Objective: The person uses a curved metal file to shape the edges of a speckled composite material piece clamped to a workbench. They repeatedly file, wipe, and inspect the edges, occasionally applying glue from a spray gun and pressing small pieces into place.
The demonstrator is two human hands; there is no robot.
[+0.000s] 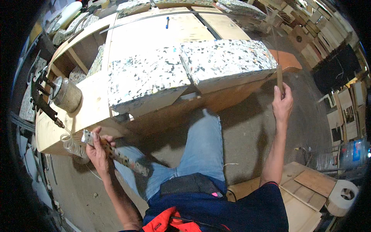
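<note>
Red cloth [164, 219] lies nearer than the slim, dark-flecked foam strip [128, 161].

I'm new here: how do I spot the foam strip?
Find the big wooden frame, then the left hand in front of it. The foam strip gripped there is narrow, unlike the broad speckled slabs on the frame.

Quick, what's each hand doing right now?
Left hand: closed, holding a long speckled black-and-white foam strip.
Right hand: closed, holding a slender tool with a brown wooden handle.
</note>
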